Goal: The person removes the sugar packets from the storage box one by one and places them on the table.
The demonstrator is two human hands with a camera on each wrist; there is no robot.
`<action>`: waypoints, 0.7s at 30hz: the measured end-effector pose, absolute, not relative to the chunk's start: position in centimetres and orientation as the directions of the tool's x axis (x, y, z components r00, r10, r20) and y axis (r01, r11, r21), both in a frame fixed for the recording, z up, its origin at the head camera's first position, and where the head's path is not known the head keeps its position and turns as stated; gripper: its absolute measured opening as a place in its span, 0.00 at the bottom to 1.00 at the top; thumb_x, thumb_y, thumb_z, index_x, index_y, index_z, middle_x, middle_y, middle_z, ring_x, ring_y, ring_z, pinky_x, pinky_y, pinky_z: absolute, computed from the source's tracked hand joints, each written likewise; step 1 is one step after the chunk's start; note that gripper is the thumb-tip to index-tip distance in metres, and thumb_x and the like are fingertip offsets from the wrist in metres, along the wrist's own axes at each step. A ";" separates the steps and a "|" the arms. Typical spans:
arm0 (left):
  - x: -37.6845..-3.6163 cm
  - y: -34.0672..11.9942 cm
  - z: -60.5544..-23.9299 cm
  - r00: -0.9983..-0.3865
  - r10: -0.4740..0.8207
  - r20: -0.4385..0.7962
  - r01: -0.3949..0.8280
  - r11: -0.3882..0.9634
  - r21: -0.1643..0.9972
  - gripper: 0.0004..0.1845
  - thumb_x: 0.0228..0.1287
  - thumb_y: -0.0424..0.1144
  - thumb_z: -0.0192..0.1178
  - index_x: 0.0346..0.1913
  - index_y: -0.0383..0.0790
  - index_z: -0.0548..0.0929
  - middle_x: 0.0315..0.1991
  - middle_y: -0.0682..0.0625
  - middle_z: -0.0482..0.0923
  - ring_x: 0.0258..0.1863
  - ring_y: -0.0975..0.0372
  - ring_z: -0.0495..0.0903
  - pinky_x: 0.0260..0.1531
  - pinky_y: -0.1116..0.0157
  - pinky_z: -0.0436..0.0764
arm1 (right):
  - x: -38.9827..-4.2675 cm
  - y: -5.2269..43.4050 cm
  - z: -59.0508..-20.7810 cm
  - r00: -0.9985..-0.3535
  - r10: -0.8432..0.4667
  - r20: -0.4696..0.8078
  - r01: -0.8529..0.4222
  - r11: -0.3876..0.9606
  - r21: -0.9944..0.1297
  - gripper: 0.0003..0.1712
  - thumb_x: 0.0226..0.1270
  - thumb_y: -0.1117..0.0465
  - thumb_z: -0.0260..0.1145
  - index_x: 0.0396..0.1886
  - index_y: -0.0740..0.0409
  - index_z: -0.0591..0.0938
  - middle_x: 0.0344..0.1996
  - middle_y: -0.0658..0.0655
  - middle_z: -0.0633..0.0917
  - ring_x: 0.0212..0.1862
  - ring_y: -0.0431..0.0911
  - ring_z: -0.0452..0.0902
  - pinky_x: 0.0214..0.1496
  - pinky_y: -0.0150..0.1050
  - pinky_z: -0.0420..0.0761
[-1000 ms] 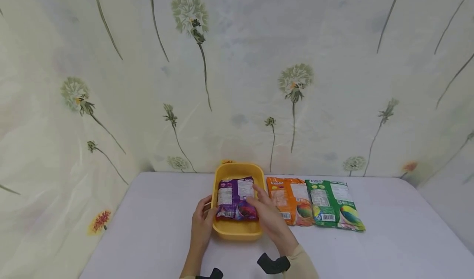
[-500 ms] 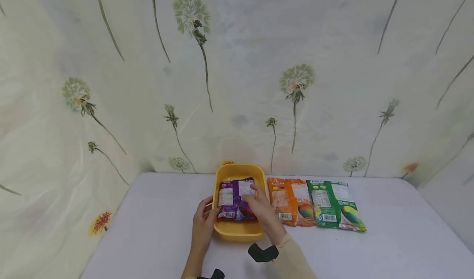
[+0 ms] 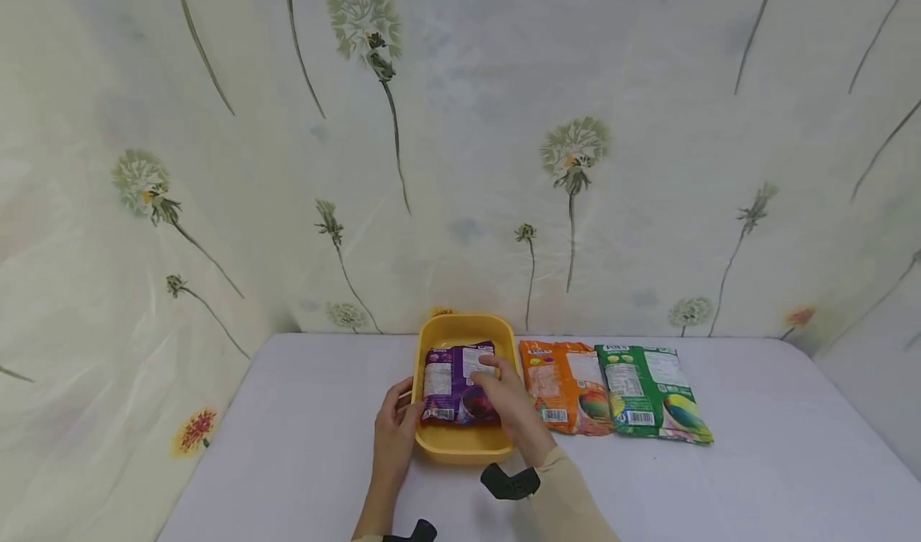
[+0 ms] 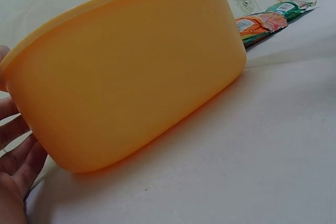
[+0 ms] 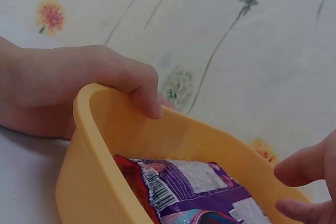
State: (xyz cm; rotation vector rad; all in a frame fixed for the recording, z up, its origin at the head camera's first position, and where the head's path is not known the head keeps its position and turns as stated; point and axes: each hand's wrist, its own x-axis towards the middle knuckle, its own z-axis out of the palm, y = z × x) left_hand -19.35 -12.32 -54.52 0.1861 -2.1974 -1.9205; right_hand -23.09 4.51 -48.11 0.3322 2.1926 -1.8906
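A yellow plastic tub [image 3: 464, 444] stands on the table. Inside lies a purple snack packet [image 3: 444, 386], back side up, its barcode and label panels showing. My left hand [image 3: 394, 438] grips the tub's left rim; the right wrist view shows the thumb hooked inside, while the fingers [image 4: 21, 161] lie along the outer wall in the left wrist view. My right hand [image 3: 520, 406] hovers over the tub's right side, overlapping the packet in the head view. Its thumb and a finger [image 5: 304, 166] stand apart with nothing between them in the right wrist view.
To the tub's right an orange packet [image 3: 564, 386] lies flat, with a green packet [image 3: 655, 394] beside it, their edges meeting. The white tabletop [image 3: 309, 438] ends at a wall covering [image 3: 460, 166] printed with dandelions, close behind the tub.
My right hand has shifted a little left and back over the purple packet. The left hand keeps its grip, and the tub and packets stay put; the head view tilts slightly.
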 end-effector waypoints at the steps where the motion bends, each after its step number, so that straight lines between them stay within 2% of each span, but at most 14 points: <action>1: -19.3 -12.3 -54.6 -0.969 -0.235 0.076 0.044 0.136 0.990 0.20 0.66 0.40 0.55 0.60 0.51 0.73 0.57 0.48 0.76 0.53 0.57 0.78 0.53 0.63 0.79 | -23.1 4.5 -48.1 -0.949 0.019 -0.315 0.315 0.139 -0.939 0.27 0.67 0.55 0.57 0.64 0.54 0.66 0.61 0.65 0.71 0.57 0.58 0.71 0.64 0.58 0.69; 9: -19.5 -12.3 -54.8 -0.971 -0.226 0.081 0.051 0.133 0.990 0.20 0.66 0.40 0.55 0.60 0.53 0.73 0.57 0.49 0.76 0.53 0.58 0.78 0.53 0.65 0.79 | -23.2 4.5 -48.3 -0.936 0.024 -0.352 0.352 0.130 -0.927 0.24 0.66 0.56 0.59 0.61 0.53 0.69 0.62 0.63 0.70 0.59 0.58 0.67 0.65 0.60 0.67; 15: -19.6 -12.4 -55.0 -0.970 -0.227 0.088 0.056 0.143 0.988 0.20 0.65 0.39 0.56 0.60 0.52 0.73 0.56 0.49 0.76 0.53 0.58 0.79 0.54 0.64 0.79 | -23.1 4.6 -48.3 -0.938 -0.023 -0.346 0.341 0.126 -0.932 0.20 0.66 0.57 0.59 0.57 0.53 0.73 0.59 0.62 0.73 0.57 0.57 0.70 0.61 0.55 0.73; 21: -19.5 -12.4 -54.9 -0.968 -0.234 0.092 0.057 0.151 0.987 0.21 0.63 0.39 0.57 0.60 0.51 0.73 0.56 0.50 0.77 0.52 0.58 0.79 0.53 0.63 0.79 | -22.6 4.6 -48.3 -0.952 -0.042 -0.303 0.285 0.236 -0.929 0.19 0.67 0.58 0.59 0.57 0.48 0.73 0.61 0.62 0.72 0.57 0.57 0.71 0.59 0.57 0.74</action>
